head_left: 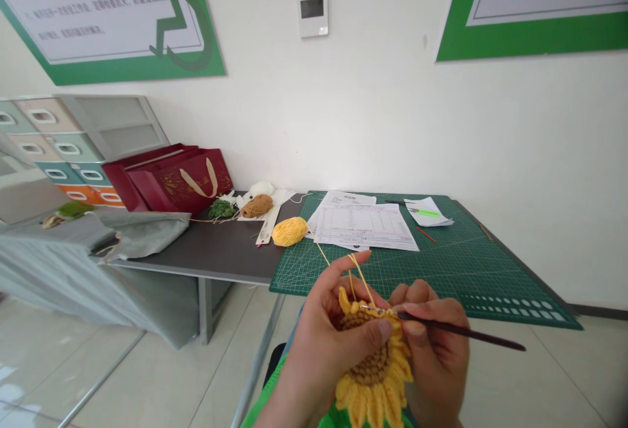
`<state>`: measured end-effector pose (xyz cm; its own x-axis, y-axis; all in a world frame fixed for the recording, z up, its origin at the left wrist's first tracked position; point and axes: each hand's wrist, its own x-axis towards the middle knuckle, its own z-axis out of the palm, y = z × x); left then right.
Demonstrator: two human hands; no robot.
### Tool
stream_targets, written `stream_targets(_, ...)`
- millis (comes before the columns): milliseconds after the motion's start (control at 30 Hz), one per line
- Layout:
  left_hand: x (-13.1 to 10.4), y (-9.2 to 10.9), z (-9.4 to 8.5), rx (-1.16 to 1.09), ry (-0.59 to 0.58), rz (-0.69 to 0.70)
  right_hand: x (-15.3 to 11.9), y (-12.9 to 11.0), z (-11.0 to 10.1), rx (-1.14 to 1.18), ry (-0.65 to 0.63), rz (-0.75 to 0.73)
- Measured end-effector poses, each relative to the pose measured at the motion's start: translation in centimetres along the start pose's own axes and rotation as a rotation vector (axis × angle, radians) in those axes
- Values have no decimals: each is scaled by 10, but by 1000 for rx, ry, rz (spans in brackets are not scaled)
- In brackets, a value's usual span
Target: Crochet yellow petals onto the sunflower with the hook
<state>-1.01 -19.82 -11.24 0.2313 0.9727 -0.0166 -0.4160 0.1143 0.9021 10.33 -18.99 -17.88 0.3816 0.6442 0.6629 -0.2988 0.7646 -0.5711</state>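
My left hand (pixel 326 343) pinches a crocheted sunflower (pixel 375 398) with a brown centre and yellow petals, its thumb across the front. Yellow yarn loops over the raised left index finger and runs back to a yellow yarn ball (pixel 289 231) on the table. My right hand (pixel 436 343) is closed around a crochet hook (pixel 461 330) with a dark handle. The hook's metal tip lies at the flower's upper edge, by the yarn and the petals. Some of the right fingers are hidden behind the flower and the hook.
A green cutting mat (pixel 441 264) carries printed papers (pixel 366 225), a green pen (pixel 424 213) and a red stick (pixel 426 235). Further left are a brown yarn ball (pixel 257 206), green yarn (pixel 222 209), a dark red paper bag (pixel 181 182) and stacked drawers (pixel 88 146).
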Motion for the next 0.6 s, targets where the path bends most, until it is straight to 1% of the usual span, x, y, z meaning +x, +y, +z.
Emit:
stream_targets(100,0,1,1,43,2,20,0,-1,1,-2,8,18)
stream_targets(233,0,0,2,102,-9,63,0,-4,2,10,33,120)
stream_targets(300,1,-2,-1,109,-49,90,-1,-6,2,19,42,163)
stream_targets(367,2,-5,-5,97,-116,104,-2,-7,1,58,41,211)
stream_targets(433,3,-8,-8,65,-172,89,-3,-9,0,125,43,286)
stream_targets(500,5,-9,-11,15,-198,48,-3,-10,0,191,46,358)
stream_targets(533,5,-10,-11,-11,-200,28,-4,-10,1,207,48,372)
stream_targets(600,5,-10,-12,-46,-199,5,-4,-10,1,193,55,347)
